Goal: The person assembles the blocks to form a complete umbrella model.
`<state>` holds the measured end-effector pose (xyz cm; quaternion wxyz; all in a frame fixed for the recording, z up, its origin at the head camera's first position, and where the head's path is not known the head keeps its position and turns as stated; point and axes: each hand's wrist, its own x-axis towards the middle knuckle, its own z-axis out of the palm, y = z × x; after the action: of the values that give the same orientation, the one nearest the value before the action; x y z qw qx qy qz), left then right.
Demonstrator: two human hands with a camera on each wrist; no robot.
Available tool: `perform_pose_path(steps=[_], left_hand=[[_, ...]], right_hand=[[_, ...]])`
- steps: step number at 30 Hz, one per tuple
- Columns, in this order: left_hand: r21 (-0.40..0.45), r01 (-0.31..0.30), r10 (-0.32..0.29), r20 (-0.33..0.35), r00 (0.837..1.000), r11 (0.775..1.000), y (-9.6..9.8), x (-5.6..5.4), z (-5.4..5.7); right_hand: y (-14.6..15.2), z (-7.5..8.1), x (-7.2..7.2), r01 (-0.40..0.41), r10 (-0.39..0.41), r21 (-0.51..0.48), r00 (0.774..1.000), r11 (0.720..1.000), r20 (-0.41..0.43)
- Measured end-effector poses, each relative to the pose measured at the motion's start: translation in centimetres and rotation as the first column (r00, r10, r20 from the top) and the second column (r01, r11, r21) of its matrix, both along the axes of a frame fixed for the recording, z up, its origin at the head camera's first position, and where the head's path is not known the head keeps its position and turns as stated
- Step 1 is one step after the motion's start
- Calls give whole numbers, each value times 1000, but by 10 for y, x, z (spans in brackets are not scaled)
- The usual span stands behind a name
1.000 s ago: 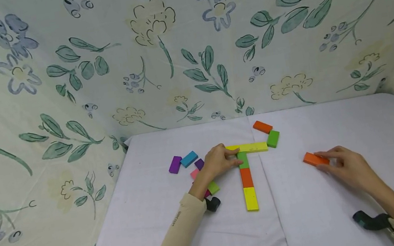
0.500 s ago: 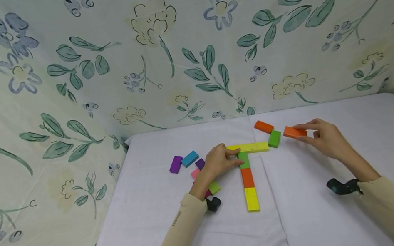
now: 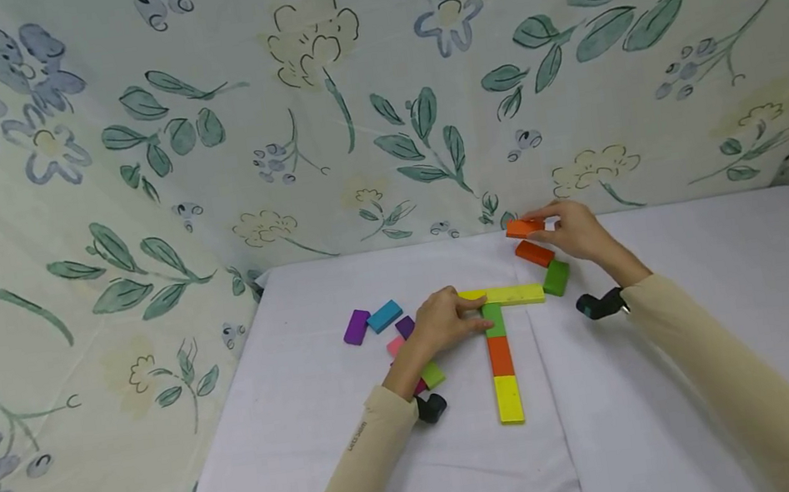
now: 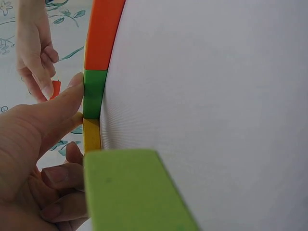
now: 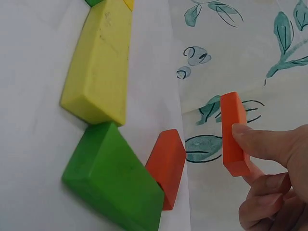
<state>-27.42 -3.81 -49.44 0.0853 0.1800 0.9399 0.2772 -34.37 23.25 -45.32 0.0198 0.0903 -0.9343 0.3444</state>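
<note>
Pinched between my right hand's (image 3: 576, 235) thumb and fingers, an orange block (image 5: 233, 134) is at the table's far edge. Just nearer lies a red-orange block (image 3: 534, 253), its end against a tilted green block (image 3: 556, 278). That green block meets the right end of a yellow bar (image 3: 515, 295). Below the bar runs a column: a green block (image 3: 494, 320), an orange block (image 3: 501, 355) and a yellow block (image 3: 509, 400). My left hand (image 3: 443, 323) rests its thumb against the column's green block, with the index finger by its seam with the bar.
Left of the column lie loose blocks: purple (image 3: 356, 327), blue (image 3: 384, 315), dark purple (image 3: 405, 327), pink (image 3: 395, 347) and lime green (image 3: 432, 374). My left forearm partly covers some. White cloth (image 3: 303, 460) covers the table; a floral cloth (image 3: 320, 147) hangs behind.
My right hand has carried the orange block from the right side of the table leftward and away to the far edge, beyond the red-orange block. The left hand stays in place.
</note>
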Motion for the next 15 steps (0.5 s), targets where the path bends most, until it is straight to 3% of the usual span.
perform_pose_path(steps=[7, 15], left_hand=[[11, 0, 0, 9, 1000, 1000, -2, 0, 2], [22, 9, -9, 15, 1000, 1000, -2, -1, 2]], right_hand=[[-22, -4, -20, -73, 72, 16, 995, 997, 65], [-35, -15, -33, -73, 68, 40, 991, 997, 114]])
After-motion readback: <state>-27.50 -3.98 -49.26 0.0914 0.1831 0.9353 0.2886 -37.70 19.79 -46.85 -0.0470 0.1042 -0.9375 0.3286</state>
